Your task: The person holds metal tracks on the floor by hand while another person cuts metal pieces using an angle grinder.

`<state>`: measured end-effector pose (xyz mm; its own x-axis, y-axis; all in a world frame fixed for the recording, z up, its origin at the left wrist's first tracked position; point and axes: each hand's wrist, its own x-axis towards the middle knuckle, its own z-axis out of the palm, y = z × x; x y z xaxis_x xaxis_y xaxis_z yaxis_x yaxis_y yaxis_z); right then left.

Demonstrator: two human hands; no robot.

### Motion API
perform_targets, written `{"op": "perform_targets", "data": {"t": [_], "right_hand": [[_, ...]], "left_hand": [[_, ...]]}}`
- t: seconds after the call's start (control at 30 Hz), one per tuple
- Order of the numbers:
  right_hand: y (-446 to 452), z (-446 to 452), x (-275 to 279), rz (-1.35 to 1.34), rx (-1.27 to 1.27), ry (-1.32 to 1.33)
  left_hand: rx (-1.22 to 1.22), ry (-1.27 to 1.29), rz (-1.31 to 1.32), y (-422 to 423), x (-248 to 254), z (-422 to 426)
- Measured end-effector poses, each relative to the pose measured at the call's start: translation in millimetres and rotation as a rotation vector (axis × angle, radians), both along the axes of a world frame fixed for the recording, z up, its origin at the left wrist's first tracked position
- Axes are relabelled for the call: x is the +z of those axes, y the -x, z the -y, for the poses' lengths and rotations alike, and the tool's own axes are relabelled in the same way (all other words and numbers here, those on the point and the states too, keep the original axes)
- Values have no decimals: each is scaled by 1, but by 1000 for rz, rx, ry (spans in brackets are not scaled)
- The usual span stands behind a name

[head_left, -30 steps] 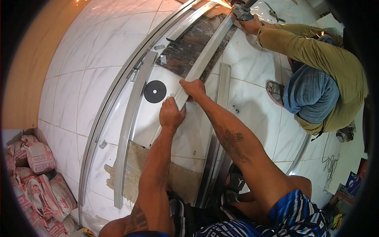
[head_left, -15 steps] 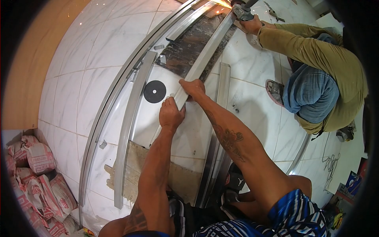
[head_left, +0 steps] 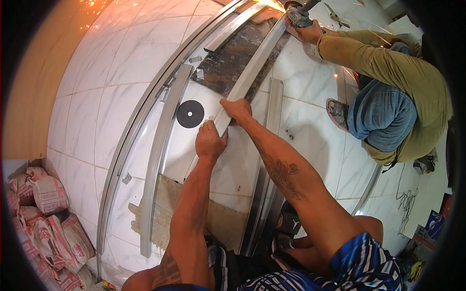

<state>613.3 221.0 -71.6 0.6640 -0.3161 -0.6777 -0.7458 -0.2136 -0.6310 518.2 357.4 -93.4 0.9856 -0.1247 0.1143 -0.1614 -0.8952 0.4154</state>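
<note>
Both my hands grip one long grey metal profile (head_left: 256, 64) that runs from me up to the top of the view. My left hand (head_left: 210, 140) is closed round its near part, and my right hand (head_left: 237, 110) is closed on it a little farther up. At the far end another person's hand (head_left: 310, 32) holds an angle grinder (head_left: 298, 17), with sparks (head_left: 272, 4) flying left from its disc. Left of my hands a black cutting disc (head_left: 190, 114) lies flat on the white surface. The undersides of my fingers are hidden by the profile.
More metal profiles lie on both sides, among them a long one (head_left: 118, 160) at left. A dark worn board (head_left: 224, 60) lies beneath the work. Red-and-white bags (head_left: 48, 194) are piled at lower left. The other person (head_left: 383, 116) crouches at right, near a cable (head_left: 407, 203).
The sparks have grown and now scatter to the upper left and past the other person's arm. My hands and the profile have hardly moved.
</note>
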Motion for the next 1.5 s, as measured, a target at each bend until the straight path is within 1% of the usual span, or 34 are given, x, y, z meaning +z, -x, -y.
{"op": "perform_targets", "data": {"t": [0.2, 0.3, 0.43, 0.5, 0.6, 0.7, 0.8, 0.9, 1.0, 1.03, 1.1, 1.13, 1.2, 1.23, 1.33, 1.5], "right_hand": [[-4, 0, -12, -8, 5, 33], [-2, 0, -7, -28, -11, -3], [-5, 1, -15, -18, 20, 35], [-4, 1, -8, 5, 27, 40], [1, 0, 7, -8, -17, -32], [0, 2, 10, -11, 20, -29], [0, 1, 1, 49, 28, 38], [5, -1, 2, 27, -32, -33], [4, -7, -5, 107, 22, 112], [4, -6, -7, 99, 24, 82], [10, -7, 16, 88, 30, 21], [9, -10, 23, 65, 50, 42], [8, -19, 22, 9, 95, 90], [10, -24, 17, 35, 77, 133], [17, -25, 39, 9, 66, 74], [17, -22, 41, 23, 83, 56]], "left_hand": [[0, -4, -37, 0, 2, 0], [-8, -7, -1, 0, 1, 0], [-16, -4, 22, 0, 0, 0], [-13, 1, 20, 0, 3, 0], [-11, 5, 6, 1, 2, -1], [-8, -19, 29, 0, -3, 0], [18, -19, -45, 0, 0, 1], [38, -18, -105, 0, 6, 2], [62, 26, -178, -2, 20, 0], [40, 1, -205, -5, 26, -2], [2, -52, -257, -15, 37, -12], [-11, -66, -295, -20, 40, -16], [-30, -86, -383, -23, 39, -24], [-23, -61, -401, -20, 39, -28], [9, -54, -415, -18, 38, -29], [-1, -56, -393, -21, 34, -28]]}}
